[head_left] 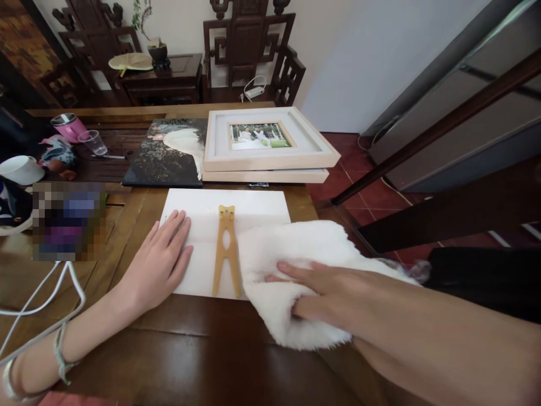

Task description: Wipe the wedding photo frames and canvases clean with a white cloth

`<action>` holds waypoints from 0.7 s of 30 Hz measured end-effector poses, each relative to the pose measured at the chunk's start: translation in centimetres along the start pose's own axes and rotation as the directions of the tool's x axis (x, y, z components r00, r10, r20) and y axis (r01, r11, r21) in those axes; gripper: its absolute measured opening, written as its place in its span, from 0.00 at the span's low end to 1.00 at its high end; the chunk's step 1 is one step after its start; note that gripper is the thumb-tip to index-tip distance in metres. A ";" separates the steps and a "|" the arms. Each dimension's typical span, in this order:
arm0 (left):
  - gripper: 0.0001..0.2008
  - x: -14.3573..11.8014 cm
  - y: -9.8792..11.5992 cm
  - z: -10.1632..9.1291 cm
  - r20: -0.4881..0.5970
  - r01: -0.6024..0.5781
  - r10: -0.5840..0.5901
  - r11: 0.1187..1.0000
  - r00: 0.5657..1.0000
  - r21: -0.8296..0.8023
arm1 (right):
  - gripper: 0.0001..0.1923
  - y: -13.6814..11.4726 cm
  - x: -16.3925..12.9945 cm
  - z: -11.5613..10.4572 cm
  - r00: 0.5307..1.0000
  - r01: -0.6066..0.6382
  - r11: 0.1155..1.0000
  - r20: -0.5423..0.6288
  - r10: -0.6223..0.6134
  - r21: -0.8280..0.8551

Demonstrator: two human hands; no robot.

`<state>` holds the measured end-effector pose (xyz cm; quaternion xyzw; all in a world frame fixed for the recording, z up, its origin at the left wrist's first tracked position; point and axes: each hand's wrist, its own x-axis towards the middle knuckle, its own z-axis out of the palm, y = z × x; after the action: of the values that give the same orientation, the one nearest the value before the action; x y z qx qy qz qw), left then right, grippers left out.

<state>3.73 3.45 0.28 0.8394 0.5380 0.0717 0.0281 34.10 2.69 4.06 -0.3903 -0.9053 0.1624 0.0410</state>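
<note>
The two hands are well apart, on opposite sides of a flat white rectangular board (262, 203) that lies on a glossy brown wooden table (169, 344). The left hand (160, 262) is palm down with nothing in its grasp, laid over the board's left edge. Its fingers are stretched out and lie close together, pointing away from the person and slightly to the right, while the thumb stands off to the side, resting on the white surface. The left forearm runs in from the lower left corner, wearing a pale green cord bracelet (60, 352) and a silver-coloured bangle (8, 380).

The right forearm reaches in from the right edge, nearly level across the view. The right hand (338, 293) is back up, its fingers pointing left and sunk into a fluffy white cloth (300, 242), with the lowest digit entering a fold; whether they pinch the fabric or only press on it cannot be told. The cloth covers the board's right part and spills past its edge.

Between the hands, a yellow A-shaped piece (225, 259) with an oval hole lies on the board, its two legs toward the person, just beside the cloth.
</note>
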 end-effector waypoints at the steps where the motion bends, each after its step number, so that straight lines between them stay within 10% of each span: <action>1: 0.26 0.0 0.0 -0.1 0.001 0.000 0.000 1.000 1.000 0.002 | 0.26 0.2 0.3 -0.3 1.000 0.004 1.000 -0.003 -0.004 -0.001; 11: 0.27 -0.1 0.5 -0.7 0.004 -0.013 0.013 0.999 1.000 0.042 | 0.33 3.0 4.5 -2.3 1.000 0.011 0.999 -0.017 -0.012 -0.045; 21: 0.27 0.3 1.0 -0.7 -0.016 -0.025 0.026 0.999 1.000 0.033 | 0.23 -2.0 -0.5 -3.8 0.967 0.178 0.981 0.172 -0.189 0.078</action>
<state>4.69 3.26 1.13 0.8459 0.5286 0.0700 0.0091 33.82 2.02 8.33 -0.2872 -0.9321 0.2203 -0.0136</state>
